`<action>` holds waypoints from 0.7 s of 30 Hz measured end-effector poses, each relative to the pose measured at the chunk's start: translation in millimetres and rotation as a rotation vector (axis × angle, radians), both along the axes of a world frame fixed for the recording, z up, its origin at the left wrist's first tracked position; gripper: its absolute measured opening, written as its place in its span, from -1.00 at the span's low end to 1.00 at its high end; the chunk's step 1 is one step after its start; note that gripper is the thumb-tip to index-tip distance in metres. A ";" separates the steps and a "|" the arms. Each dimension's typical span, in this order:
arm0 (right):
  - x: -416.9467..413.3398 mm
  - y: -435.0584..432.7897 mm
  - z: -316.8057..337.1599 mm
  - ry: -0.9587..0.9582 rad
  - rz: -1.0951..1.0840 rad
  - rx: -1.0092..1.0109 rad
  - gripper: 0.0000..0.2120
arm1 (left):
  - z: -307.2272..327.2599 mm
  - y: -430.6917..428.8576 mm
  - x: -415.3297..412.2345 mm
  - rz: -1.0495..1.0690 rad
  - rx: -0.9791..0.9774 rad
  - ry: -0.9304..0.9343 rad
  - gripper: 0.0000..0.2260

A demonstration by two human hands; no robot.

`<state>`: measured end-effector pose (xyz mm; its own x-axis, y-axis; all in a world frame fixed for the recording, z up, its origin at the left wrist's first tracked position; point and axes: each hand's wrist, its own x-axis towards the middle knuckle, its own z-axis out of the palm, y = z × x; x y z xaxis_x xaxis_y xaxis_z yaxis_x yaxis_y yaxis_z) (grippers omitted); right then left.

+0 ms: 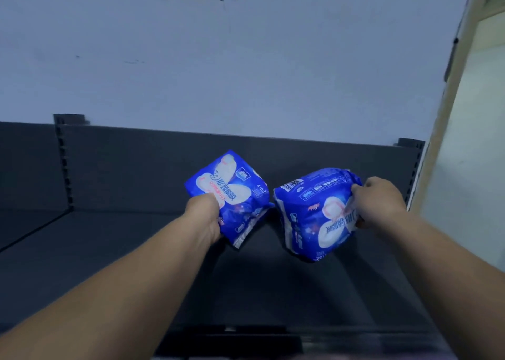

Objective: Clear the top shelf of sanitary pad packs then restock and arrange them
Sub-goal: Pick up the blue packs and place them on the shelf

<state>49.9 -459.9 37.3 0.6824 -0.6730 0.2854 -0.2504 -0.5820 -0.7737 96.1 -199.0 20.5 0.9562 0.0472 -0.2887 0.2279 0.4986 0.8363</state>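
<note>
Above the shelf (109,264), left hand (203,214) clutches one pack (235,193), right hand (379,201) another pack (314,223), seemingly midair.

The left pack (231,188), over the middle of the shelf (109,264), was bright blue with white pad shapes, pinkish-red lettering and a silvery sealed edge. The right pack (311,217), toward the shelf's right edge, was the same blue — white shapes, white stars, a white label strip. The shelf and its back panel (164,168) were dark grey. The wall (246,59) looked pale blue-grey, perhaps tinted by dim light; the side panel (470,168) was cream.
</note>
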 end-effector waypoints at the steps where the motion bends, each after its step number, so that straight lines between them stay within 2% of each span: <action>1: 3.7 -8.8 -0.5 -0.001 -0.003 0.010 -0.81 | -0.6 -11.0 4.6 -0.002 -0.007 -0.001 -0.78; 5: 25.1 -47.4 -2.1 -0.039 0.020 0.067 -0.81 | -5.5 -50.2 17.0 -0.037 0.034 0.024 -0.78; 9: 37.6 -83.3 -2.0 -0.022 0.033 0.053 -0.81 | -21.1 -74.8 26.3 -0.184 0.306 0.076 -0.90; 10: 39.3 -88.4 -1.9 -0.016 0.038 0.046 -0.81 | -24.1 -78.8 29.4 -0.204 0.319 0.063 -0.92; 12: 44.3 -101.3 -4.5 0.006 0.051 0.036 -0.80 | -26.4 -88.5 37.6 -0.161 0.356 0.004 -0.99; 15: 49.7 -114.0 -3.6 0.030 0.065 -0.025 -0.78 | -18.1 -89.7 47.1 0.000 0.489 -0.184 -0.90; 17: 51.6 -120.8 -1.1 0.032 0.068 -0.095 -0.76 | -7.6 -84.1 50.7 0.113 0.752 -0.308 -0.86; 20: 52.3 -127.1 0.3 0.037 0.088 -0.154 -0.73 | 11.7 -82.6 44.4 0.177 1.379 -0.479 -0.93; 21: 53.1 -126.8 0.7 0.040 0.098 -0.167 -0.72 | 17.7 -84.4 40.8 0.198 1.517 -0.552 -0.94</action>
<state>103.0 -586.7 38.1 0.7554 -0.5482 0.3589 -0.2143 -0.7243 -0.6554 136.9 -283.3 38.2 0.8665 0.0812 0.4925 -0.2141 -0.8309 0.5136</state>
